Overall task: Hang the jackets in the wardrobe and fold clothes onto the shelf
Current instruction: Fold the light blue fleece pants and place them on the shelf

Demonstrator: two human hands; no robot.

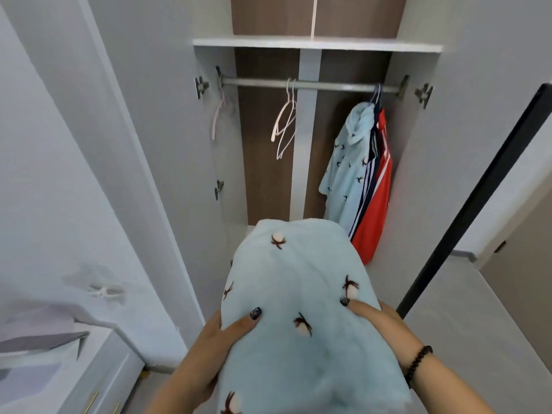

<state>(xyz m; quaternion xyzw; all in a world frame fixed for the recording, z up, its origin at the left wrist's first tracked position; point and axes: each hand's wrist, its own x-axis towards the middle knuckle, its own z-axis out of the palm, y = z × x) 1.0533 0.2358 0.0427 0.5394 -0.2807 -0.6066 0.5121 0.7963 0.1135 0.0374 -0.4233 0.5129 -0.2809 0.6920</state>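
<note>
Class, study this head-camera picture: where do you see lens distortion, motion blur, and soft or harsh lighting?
Head view: wide-angle lens bends the wardrobe doors and black post outward; the shelf edge smears slightly, suggesting motion; light is soft and even, with no glare; the folded blue fleece looks soft near the bottom edge.

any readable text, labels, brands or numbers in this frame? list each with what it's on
None readable.
Folded blue fleece, held by the left hand and right hand: only a brown-and-white printed motif, no lettering.
Hanging blue garment: same motif, no text.
Red jacket: white stripes, no legible logo.
Wardrobe shelf, rail, hangers: no labels visible.
</note>
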